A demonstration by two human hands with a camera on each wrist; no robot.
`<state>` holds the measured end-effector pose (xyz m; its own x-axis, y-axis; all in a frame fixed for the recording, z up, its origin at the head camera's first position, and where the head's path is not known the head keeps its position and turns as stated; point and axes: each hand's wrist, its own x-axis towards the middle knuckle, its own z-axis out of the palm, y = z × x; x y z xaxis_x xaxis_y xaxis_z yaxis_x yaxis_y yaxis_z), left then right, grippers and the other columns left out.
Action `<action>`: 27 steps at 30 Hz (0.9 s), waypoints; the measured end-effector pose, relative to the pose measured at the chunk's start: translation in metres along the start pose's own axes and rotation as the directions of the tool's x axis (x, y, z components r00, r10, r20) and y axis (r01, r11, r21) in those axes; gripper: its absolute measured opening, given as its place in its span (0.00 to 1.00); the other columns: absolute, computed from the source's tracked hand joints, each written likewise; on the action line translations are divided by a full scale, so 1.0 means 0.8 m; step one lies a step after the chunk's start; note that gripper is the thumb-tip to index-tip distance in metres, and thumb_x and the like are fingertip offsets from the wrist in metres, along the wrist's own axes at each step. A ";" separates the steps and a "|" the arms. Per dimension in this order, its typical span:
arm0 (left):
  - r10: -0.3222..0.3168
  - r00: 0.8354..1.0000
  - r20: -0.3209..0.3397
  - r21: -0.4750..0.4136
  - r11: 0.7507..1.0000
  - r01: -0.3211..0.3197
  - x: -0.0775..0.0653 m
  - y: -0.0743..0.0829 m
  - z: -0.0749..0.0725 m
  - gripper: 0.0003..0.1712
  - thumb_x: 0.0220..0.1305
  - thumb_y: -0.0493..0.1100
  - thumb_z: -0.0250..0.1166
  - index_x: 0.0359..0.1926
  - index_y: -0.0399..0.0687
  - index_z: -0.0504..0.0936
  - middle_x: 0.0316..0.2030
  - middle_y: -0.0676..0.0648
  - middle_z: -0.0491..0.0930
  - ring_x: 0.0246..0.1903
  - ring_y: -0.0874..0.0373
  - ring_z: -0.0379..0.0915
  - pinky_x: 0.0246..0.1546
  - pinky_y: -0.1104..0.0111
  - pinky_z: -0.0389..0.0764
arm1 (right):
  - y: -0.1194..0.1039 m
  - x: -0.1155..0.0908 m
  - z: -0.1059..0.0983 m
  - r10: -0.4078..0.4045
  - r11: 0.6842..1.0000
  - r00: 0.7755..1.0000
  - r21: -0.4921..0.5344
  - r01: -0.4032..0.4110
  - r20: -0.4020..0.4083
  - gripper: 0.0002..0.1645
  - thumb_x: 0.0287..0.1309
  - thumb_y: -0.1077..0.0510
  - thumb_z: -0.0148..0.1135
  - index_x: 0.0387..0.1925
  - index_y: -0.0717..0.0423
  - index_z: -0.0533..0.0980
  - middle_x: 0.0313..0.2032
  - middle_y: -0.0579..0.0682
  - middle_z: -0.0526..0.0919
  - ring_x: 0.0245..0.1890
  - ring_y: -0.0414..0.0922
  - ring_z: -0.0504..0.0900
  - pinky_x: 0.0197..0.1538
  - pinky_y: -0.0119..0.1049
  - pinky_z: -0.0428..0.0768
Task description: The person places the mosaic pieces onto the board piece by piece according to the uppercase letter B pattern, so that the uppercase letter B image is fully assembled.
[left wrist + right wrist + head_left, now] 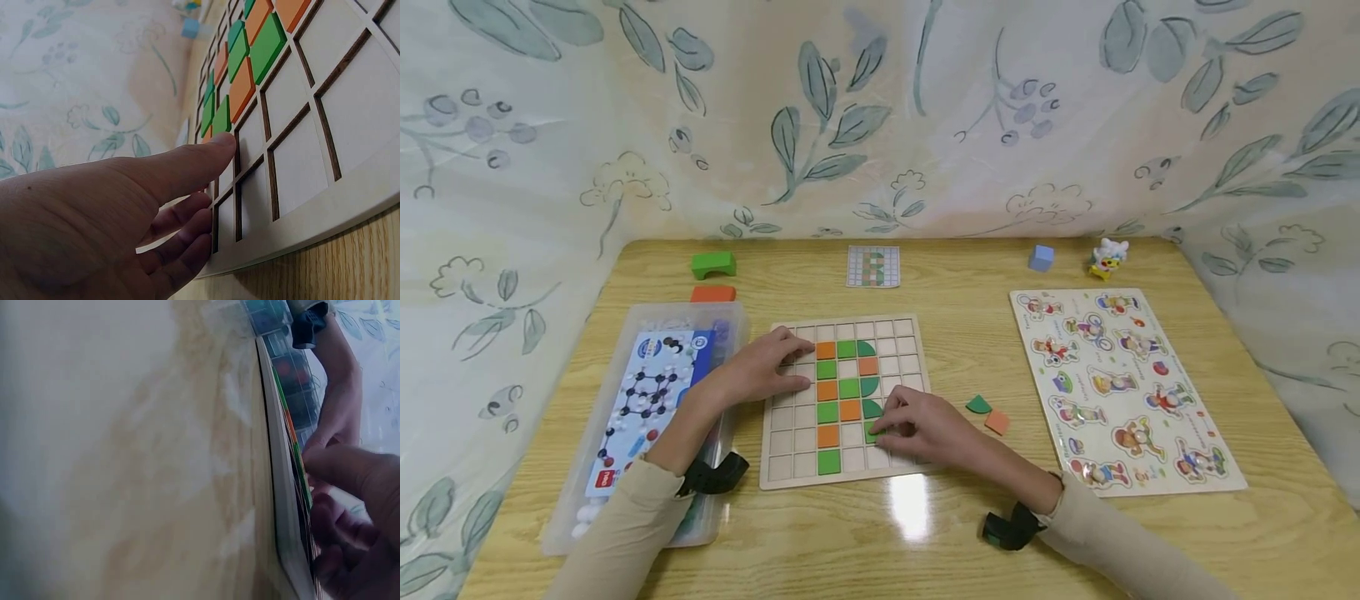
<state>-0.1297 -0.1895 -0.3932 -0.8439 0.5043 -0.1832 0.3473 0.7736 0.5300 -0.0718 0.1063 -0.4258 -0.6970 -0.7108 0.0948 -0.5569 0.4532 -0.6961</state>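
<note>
A wooden grid board (782, 467) lies mid-table, with orange and green squares and dark green quarter-round tiles in its cells. My right hand (925, 427) is over the board's lower right part, pinching a green tile (871, 432) at its cell, below a quarter-round tile (871, 408). The fingers cover part of that tile, so its full shape is hidden. At the board's left side my left hand (763, 367) rests with loosely bent fingers, the thumb touching the grid beside the tiles in the left wrist view. It holds nothing.
A pattern card (873, 267) lies behind the board. Right of it are a loose quarter-round tile (978, 405), an orange square (997, 422) and a picture puzzle (1135, 392). A plastic box (643, 400) stands left. Blocks (713, 265) and a figurine (1108, 257) sit at the back.
</note>
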 end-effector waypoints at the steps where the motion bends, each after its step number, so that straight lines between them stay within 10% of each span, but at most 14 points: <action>1: -0.005 1.000 0.001 -0.001 1.000 0.005 -0.001 0.001 0.000 0.30 0.62 0.46 0.67 0.62 0.41 0.74 0.49 0.42 0.73 0.44 0.54 0.69 0.46 0.61 0.72 | 0.002 -0.003 -0.001 -0.006 1.000 1.000 0.010 0.006 -0.007 0.09 0.59 0.55 0.66 0.41 0.48 0.86 0.35 0.41 0.76 0.30 0.33 0.70 0.33 0.24 0.72; 6: -0.014 1.000 0.004 0.000 1.000 0.014 -0.003 0.001 0.000 0.30 0.62 0.47 0.67 0.62 0.41 0.74 0.50 0.42 0.73 0.44 0.53 0.69 0.47 0.60 0.72 | 0.022 -0.035 -0.019 -0.036 0.999 0.993 0.021 0.039 -0.117 0.14 0.57 0.56 0.68 0.47 0.51 0.84 0.36 0.45 0.77 0.31 0.37 0.72 0.34 0.26 0.73; 12: -0.001 1.000 0.003 0.010 1.000 0.001 -0.004 0.000 0.000 0.30 0.62 0.47 0.67 0.62 0.40 0.74 0.49 0.42 0.74 0.44 0.54 0.69 0.47 0.59 0.72 | 0.057 -0.087 -0.050 -0.135 0.965 0.958 -0.252 0.069 -0.254 0.22 0.49 0.58 0.74 0.49 0.53 0.82 0.41 0.45 0.77 0.35 0.37 0.72 0.36 0.27 0.72; 20: 0.007 1.000 0.001 0.016 1.000 -0.007 -0.005 -0.001 0.001 0.30 0.62 0.47 0.67 0.62 0.40 0.74 0.48 0.43 0.74 0.43 0.54 0.69 0.47 0.60 0.72 | 0.082 -0.131 -0.075 0.012 0.934 0.960 -0.340 -0.111 -0.281 0.27 0.47 0.54 0.74 0.52 0.47 0.81 0.46 0.43 0.76 0.44 0.37 0.72 0.41 0.35 0.72; 27: 0.010 1.000 -0.003 0.013 1.000 -0.010 -0.002 -0.001 0.001 0.30 0.62 0.47 0.67 0.62 0.41 0.74 0.48 0.43 0.73 0.43 0.54 0.69 0.46 0.61 0.72 | 0.096 -0.141 -0.076 -0.010 0.929 0.959 -0.358 -0.096 -0.284 0.29 0.43 0.54 0.76 0.52 0.46 0.81 0.46 0.42 0.76 0.46 0.37 0.70 0.45 0.33 0.67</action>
<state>-0.1282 -0.1907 -0.3939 -0.8416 0.5107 -0.1756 0.3608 0.7736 0.5209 -0.0635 0.2537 -0.4467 -0.7911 -0.5332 0.2998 -0.6116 0.6820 -0.4010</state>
